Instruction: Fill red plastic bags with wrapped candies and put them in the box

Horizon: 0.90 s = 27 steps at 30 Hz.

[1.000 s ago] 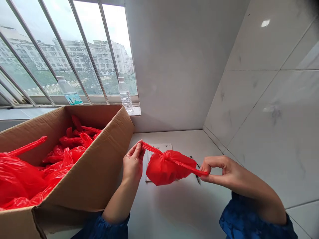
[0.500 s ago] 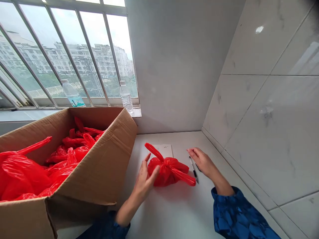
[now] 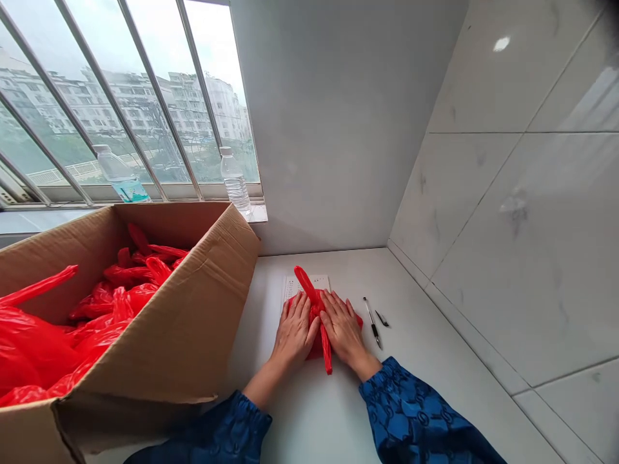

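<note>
Head view: your left grip [image 3: 294, 330] and your right grip [image 3: 343, 327] lie flat side by side. Both are open, with the fingers laid out straight, so they press down and do not close on anything. Under them is a red plastic bag [image 3: 315, 316], and your palms hide most of it. It looks like you press to make the bag flat and push the air out, but that is only a guess. One long red handle [image 3: 304, 283] pokes out past your fingertips. Another red handle [image 3: 327, 353] runs down between the two grips, toward you.

Just ahead of your grips, a sheet of paper [image 3: 294, 288] lies on the white bench [image 3: 309, 419], partly under the bag. Just right of your right grip lie a pen [image 3: 372, 324] and a small black thing [image 3: 382, 318]. To the left of your left grip is a big open cardboard box [image 3: 169, 322] full of more red bags [image 3: 29, 348]. It may sit there so they are easy to reach. Far ahead, two water bottles [image 3: 235, 182] stand by the window.
</note>
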Each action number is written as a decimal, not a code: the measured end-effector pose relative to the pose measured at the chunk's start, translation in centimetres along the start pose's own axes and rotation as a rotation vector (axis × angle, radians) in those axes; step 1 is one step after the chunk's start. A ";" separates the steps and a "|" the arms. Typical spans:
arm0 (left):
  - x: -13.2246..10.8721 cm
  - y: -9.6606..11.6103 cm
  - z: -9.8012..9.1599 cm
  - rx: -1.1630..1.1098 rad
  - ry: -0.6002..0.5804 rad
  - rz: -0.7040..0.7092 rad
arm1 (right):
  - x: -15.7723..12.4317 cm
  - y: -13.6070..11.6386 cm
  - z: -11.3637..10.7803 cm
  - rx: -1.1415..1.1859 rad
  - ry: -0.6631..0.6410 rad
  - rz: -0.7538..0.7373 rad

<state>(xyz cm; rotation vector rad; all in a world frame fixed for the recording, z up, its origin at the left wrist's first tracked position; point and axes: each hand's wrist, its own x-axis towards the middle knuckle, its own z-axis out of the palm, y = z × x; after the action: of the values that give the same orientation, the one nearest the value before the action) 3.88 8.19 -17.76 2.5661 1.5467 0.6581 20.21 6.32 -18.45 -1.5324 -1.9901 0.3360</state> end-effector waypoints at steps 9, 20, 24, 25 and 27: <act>-0.2 -0.3 0.9 0.047 -0.019 -0.004 | -0.2 0.1 0.7 -0.068 -0.009 -0.014; -0.3 -0.3 1.1 0.027 -0.002 -0.010 | -0.3 -0.1 0.6 -0.076 -0.018 -0.011; -0.3 -0.2 1.2 -0.004 0.028 -0.011 | -0.4 -0.2 0.6 -0.071 0.002 -0.013; -0.3 -0.1 1.2 -0.014 0.034 -0.012 | -0.4 -0.2 0.7 -0.070 0.010 -0.014; -0.2 0.0 1.2 -0.040 0.045 -0.013 | -0.4 -0.1 0.9 -0.064 0.032 -0.015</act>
<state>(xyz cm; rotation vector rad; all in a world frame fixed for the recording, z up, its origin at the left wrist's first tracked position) 4.25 8.23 -18.87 2.5273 1.5463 0.7429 19.64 6.09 -19.20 -1.5519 -2.0036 0.2427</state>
